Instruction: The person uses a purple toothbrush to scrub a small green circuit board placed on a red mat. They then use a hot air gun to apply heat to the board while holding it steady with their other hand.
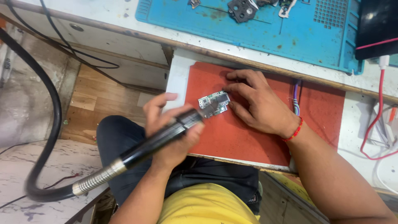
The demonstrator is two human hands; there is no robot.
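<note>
My left hand [168,139] grips the black handle of a hot-air tool [155,143], whose tip points at a small green circuit board [213,103]. The handle ends in a metal spring collar and a thick black hose [52,120] that loops off to the left. The board lies flat on a red mat [319,112] on a white pull-out shelf. My right hand [257,103], with a red bead bracelet at the wrist, rests on the mat, and its fingertips press the board's right edge.
A blue work mat [298,33] with small dark parts lies on the bench behind. A dark device [379,25] sits at the top right, and a red cable [375,120] hangs below it. Thin black cables run at the left. My lap is under the shelf.
</note>
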